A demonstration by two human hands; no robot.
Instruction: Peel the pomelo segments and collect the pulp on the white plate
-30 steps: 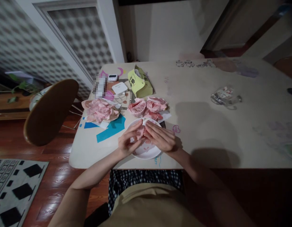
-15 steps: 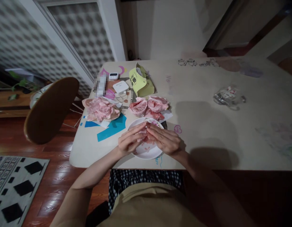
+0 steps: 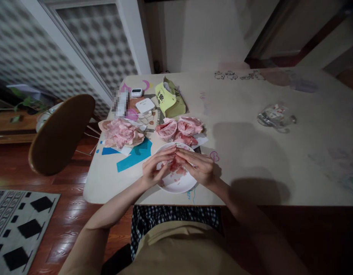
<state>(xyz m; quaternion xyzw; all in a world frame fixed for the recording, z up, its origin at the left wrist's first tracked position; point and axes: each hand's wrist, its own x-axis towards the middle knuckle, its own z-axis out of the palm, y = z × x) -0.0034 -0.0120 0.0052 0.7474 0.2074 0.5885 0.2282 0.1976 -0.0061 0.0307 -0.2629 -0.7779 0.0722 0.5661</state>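
Note:
My left hand (image 3: 156, 168) and my right hand (image 3: 198, 165) meet fingertip to fingertip above a white plate (image 3: 180, 187). Between them they grip a red pomelo segment (image 3: 174, 165), partly covered by my fingers. Loose bits of pink pulp (image 3: 179, 172) lie on the plate beneath. Just behind the plate sit large peeled pomelo pieces (image 3: 190, 125) with pale pink membrane, and another wedge (image 3: 166, 130) stands beside them. To the left is a heap of pink pomelo peel and membrane (image 3: 121, 133), resting on paper.
A yellow-green paper visor (image 3: 171, 100), a white box (image 3: 145, 105) with a cable and a small white device (image 3: 136, 92) lie at the back left. A clear plastic bag (image 3: 275, 116) is farther right. A brown chair (image 3: 62, 133) stands left of the table.
My fingers have shifted slightly on the segment, and my left hand has opened up a little below it. More red flesh and pulp bits now show between my hands.

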